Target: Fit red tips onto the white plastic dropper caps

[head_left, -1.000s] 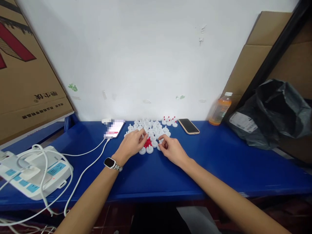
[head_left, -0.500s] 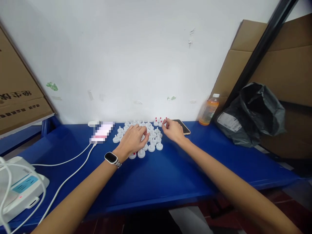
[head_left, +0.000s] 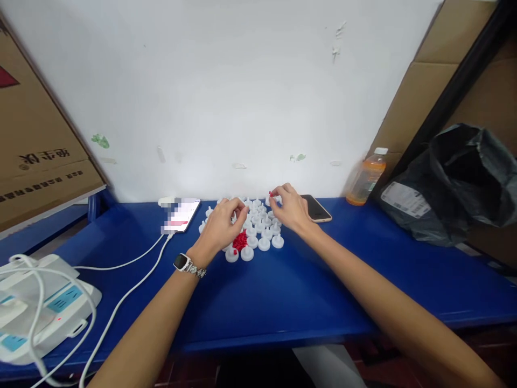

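Blue surface point(head_left: 283, 291) pushed up against a white wall, cardboard boxes leaning on both sides, and right in the middle a cluster of little white caps point(head_left: 258, 229) sitting base-down, stems pointing straight up, so each one's long axis is vertical. A small heap of red tips point(head_left: 239, 241) lies at the near edge of the cluster, touching a couple of caps.

Left hand point(head_left: 220, 229) hovers over the near-left part of the cluster, fingers curled with thumb and forefinger pinched close; can't tell if there's a piece in that grip or not. Right hand point(head_left: 291, 210) is at the far side, its grip closed to a fine pinch around a red-tipped piece point(head_left: 271, 195) just beside the far caps.

Looks to me like the fitting stage: red bits going onto the stems one at a time, most caps not done yet. Next move would need a steady, straight-down line-up on a stem, since these are tiny and packed tight.

Off to the sides: a charging phone point(head_left: 181, 214), another phone point(head_left: 317, 208), an orange bottle point(head_left: 365, 183), a black bag point(head_left: 456, 183), a power strip point(head_left: 44, 312).
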{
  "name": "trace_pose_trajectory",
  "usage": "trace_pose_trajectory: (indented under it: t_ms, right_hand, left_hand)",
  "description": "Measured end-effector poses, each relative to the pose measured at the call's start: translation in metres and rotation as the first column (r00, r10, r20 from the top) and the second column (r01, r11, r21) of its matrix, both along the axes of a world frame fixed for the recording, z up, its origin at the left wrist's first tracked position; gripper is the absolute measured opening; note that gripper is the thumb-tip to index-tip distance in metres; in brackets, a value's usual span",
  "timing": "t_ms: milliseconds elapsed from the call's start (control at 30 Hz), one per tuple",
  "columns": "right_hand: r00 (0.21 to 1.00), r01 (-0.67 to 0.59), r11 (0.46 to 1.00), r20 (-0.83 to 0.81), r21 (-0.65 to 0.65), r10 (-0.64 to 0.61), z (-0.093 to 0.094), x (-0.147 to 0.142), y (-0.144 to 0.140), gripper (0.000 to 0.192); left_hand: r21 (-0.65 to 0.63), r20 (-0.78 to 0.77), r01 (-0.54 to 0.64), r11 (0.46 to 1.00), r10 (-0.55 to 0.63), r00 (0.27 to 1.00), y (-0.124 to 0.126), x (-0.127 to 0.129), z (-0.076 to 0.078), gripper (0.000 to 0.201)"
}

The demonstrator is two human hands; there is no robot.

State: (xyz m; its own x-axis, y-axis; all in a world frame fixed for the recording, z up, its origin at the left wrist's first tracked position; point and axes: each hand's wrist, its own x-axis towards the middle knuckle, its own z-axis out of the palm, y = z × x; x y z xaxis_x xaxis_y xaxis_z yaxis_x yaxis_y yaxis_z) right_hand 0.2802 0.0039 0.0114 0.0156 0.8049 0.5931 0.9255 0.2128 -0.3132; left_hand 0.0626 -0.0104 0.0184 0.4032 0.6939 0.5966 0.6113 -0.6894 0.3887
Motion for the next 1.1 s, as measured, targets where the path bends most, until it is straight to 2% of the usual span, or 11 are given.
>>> trace_pose_trajectory:
  t_ms: [67,167,300,433,567,667,767,867,900,1000,1100]
  right_hand:
    - [0.985,-0.169,0.984,-0.002,0.06,0.17,0.002,-0.015,-0.025,0.021]
    - [0.916,-0.389,0.921,-0.107,0.006,0.387,-0.004,-0.034,-0.049,0.02]
    - [0.798,-0.525,0.85,-0.322,0.046,0.51,-0.014,-0.048,-0.057,0.017]
    - [0.733,-0.522,0.848,-0.461,0.09,0.5,-0.017,-0.053,-0.058,0.018]
    - [0.722,-0.519,0.844,-0.46,0.132,0.516,-0.018,-0.059,-0.063,0.021]
    - [0.733,-0.515,0.844,-0.433,0.151,0.525,-0.019,-0.063,-0.065,0.026]
    - [0.808,-0.459,0.867,-0.314,0.195,0.498,-0.018,-0.06,-0.062,0.029]
    - [0.88,-0.39,0.896,-0.201,0.213,0.431,-0.016,-0.048,-0.059,0.031]
    - [0.893,-0.361,0.909,-0.204,0.207,0.401,-0.016,-0.042,-0.059,0.03]
    - [0.891,-0.283,0.947,-0.323,0.155,0.319,-0.018,-0.029,-0.063,0.022]
    - [0.87,-0.3,0.947,-0.375,0.111,0.319,-0.019,-0.023,-0.073,0.013]
  left_hand:
    - [-0.018,0.008,0.015,1.0,-0.015,1.0,-0.005,-0.003,0.001,0.022]
    - [-0.015,-0.083,0.047,0.999,-0.048,0.995,-0.015,-0.006,0.0,0.023]
    - [0.102,-0.282,0.078,0.992,-0.047,0.958,-0.022,-0.009,-0.002,0.025]
    - [0.164,-0.372,0.115,0.98,-0.047,0.927,-0.02,-0.01,-0.002,0.028]
    - [0.176,-0.362,0.102,0.979,-0.032,0.932,-0.019,-0.01,-0.004,0.03]
    - [0.163,-0.322,0.142,0.976,-0.083,0.943,-0.019,-0.008,-0.006,0.03]
    - [0.097,-0.154,0.124,0.988,-0.108,0.982,-0.017,-0.007,-0.006,0.032]
    - [-0.033,0.139,-0.05,0.998,0.054,0.989,-0.01,-0.014,-0.006,0.038]
    - [-0.073,0.179,-0.102,0.992,0.113,0.977,-0.007,-0.018,-0.006,0.039]
    - [-0.106,0.031,-0.044,0.993,0.048,0.998,0.001,-0.028,-0.009,0.033]
    - [-0.099,-0.127,0.016,0.995,-0.028,0.992,0.003,-0.031,-0.013,0.023]
